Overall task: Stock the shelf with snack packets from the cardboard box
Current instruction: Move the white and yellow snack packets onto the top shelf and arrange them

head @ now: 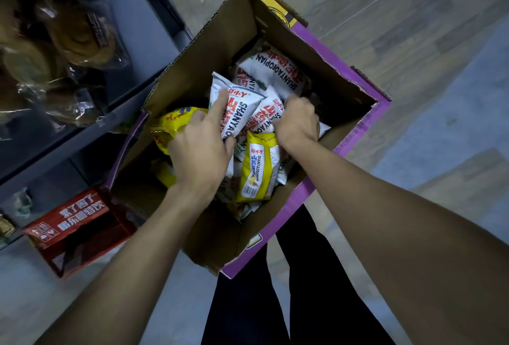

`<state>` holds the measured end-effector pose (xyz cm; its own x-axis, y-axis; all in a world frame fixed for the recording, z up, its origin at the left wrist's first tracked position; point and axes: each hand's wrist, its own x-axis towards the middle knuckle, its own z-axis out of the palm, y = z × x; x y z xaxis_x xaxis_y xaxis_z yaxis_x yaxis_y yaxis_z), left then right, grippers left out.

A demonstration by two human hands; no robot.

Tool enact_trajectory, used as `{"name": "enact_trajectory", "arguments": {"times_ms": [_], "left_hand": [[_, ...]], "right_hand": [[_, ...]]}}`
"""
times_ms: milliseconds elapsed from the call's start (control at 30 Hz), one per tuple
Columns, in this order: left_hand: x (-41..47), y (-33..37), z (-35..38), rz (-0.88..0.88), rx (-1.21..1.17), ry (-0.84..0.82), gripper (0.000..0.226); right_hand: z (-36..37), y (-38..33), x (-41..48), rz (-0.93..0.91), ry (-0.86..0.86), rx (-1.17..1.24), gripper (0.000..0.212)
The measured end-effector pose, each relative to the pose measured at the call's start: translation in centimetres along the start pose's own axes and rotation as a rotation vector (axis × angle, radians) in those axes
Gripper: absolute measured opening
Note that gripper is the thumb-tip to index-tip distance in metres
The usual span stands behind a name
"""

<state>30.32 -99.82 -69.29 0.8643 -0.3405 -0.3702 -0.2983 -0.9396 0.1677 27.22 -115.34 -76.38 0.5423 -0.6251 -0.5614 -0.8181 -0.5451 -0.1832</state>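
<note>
An open cardboard box (pixel 275 47) with purple outer sides stands on the floor below me, holding several white and yellow snack packets. My left hand (pixel 201 152) is inside it, gripping a white packet (pixel 237 108) with the forefinger stretched along it, and a yellow packet (pixel 176 121) is bunched under its fingers. My right hand (pixel 296 121) is closed on another white packet (pixel 271 116) beside it. A yellow packet (pixel 259 168) lies loose between my wrists. More white packets (pixel 275 69) lie at the far end of the box.
A dark shelf unit (pixel 91 130) runs along the left, with clear bags of brown baked goods (pixel 55 41) on an upper level. A red carton (pixel 71 223) sits low on the left beside the box. My dark trouser legs (pixel 289 289) stand behind the box on a wood-pattern floor.
</note>
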Motion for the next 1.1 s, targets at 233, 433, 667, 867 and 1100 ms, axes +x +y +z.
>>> {"name": "enact_trajectory", "arguments": {"times_ms": [233, 433, 667, 867, 1100], "left_hand": [[-0.2, 0.1, -0.3, -0.018, -0.028, 0.009, 0.079], [-1.0, 1.8, -1.7, -0.004, -0.090, 0.024, 0.078], [-4.3, 0.6, -4.4, -0.050, -0.199, 0.083, 0.078], [-7.0, -1.0, -3.4, -0.122, -0.162, 0.000, 0.079], [-8.4, -1.5, -0.7, -0.172, -0.128, -0.081, 0.081]], "right_hand": [[-2.1, -0.1, -0.8, -0.309, 0.103, -0.093, 0.024], [-6.1, 0.5, -3.2, -0.588, 0.243, -0.011, 0.017], [-11.2, 2.2, -3.7, -0.713, 0.176, 0.064, 0.003], [-11.4, 1.9, -2.5, -0.699, -0.072, 0.004, 0.007], [-6.0, 0.1, -0.7, -0.405, -0.017, -0.125, 0.018]]}}
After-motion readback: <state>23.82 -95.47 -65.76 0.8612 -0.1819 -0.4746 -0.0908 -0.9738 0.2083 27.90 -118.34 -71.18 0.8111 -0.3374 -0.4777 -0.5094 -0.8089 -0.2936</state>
